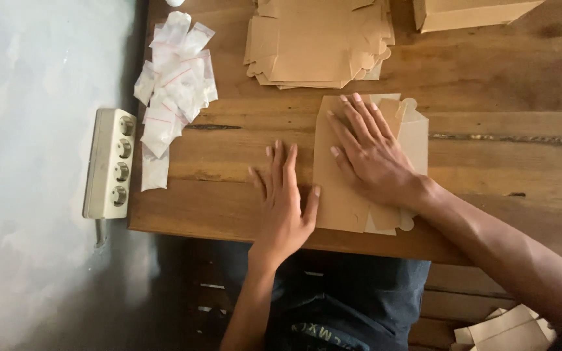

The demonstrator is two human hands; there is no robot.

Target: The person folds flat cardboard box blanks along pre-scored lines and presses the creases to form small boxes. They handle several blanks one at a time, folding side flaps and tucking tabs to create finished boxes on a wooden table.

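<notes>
A flat brown card [343,188] lies on the table [502,162], near its front edge. The right hand [372,153] presses on it, fingers spread flat. The left hand [284,198] lies flat just beside, fingers close together, thumb touching the card edge. Beyond the fingertips is a card stack [317,42]; left are small bags [173,84].

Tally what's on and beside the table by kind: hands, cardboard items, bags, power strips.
Hands: 2, left hand and right hand
Flat cardboard blank under the hands: 1
Stack of cardboard blanks: 1
Folded cardboard box: 1
Pile of small plastic bags: 1
Power strip: 1
Total: 7
</notes>
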